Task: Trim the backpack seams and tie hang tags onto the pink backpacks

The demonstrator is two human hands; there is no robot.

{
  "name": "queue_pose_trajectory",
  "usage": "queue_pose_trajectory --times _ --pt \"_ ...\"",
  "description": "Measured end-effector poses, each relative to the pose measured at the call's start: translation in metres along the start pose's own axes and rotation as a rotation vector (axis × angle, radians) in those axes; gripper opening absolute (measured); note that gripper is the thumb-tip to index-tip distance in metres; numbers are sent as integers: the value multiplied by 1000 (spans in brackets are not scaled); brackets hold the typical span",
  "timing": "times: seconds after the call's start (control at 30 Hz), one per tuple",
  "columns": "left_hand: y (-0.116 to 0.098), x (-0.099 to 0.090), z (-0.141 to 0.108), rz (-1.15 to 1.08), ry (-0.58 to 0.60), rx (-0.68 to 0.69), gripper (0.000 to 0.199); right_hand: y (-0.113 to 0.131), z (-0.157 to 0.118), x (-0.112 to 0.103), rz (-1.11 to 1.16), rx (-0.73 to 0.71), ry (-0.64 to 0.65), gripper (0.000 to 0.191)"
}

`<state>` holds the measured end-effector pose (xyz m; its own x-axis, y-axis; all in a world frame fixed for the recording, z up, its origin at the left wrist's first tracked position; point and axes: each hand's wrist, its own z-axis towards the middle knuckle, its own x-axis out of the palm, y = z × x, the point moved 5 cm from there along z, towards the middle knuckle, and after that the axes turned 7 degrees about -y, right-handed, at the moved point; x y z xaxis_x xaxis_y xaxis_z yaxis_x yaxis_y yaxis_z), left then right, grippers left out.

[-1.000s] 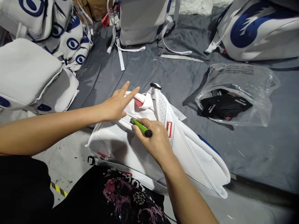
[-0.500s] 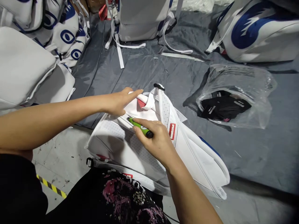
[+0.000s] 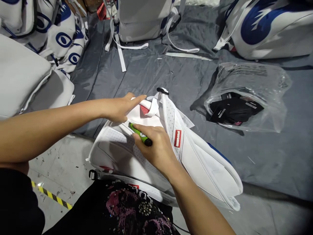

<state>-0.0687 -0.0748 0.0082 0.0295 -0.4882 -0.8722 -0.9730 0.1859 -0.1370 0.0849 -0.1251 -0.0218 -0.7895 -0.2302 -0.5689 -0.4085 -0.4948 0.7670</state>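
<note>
A white backpack (image 3: 195, 156) with red label patches lies tilted at the table's front edge, its dotted strap side towards me. My left hand (image 3: 119, 107) holds its upper left edge, the index finger stretched along the fabric and the thumb on the near side; its other fingers are mostly hidden. My right hand (image 3: 157, 147) is closed round a green pen-shaped tool (image 3: 140, 133) with a black end. The tool's dark tip meets the white piping close to my left thumb. A dotted shoulder strap (image 3: 169, 112) with a black buckle (image 3: 162, 91) rises beside my right hand.
Several white and blue bags (image 3: 65, 39) are piled at the left. Another backpack (image 3: 144, 21) stands at the back, and one with a blue print (image 3: 274, 32) at the back right. A clear plastic bag (image 3: 271, 111) holding black tags (image 3: 234, 109) lies on the grey-covered table (image 3: 264, 156).
The green tool and my right hand have shifted slightly left along the backpack's edge. The whole view has moved a little, and my left hand keeps its place on the fabric.
</note>
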Motion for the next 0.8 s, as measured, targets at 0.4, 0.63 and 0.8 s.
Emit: queue_pose_trajectory --times 0.4,0.63,0.8 --pt "-2 2 3 35 -2 -28 105 3 -2 4 -102 -8 -46 23" --pt "-3 2 5 34 19 -38 104 2 -1 7 -82 16 -28 24" --pt "-2 4 7 36 0 -11 104 0 2 3 -71 43 0 25"
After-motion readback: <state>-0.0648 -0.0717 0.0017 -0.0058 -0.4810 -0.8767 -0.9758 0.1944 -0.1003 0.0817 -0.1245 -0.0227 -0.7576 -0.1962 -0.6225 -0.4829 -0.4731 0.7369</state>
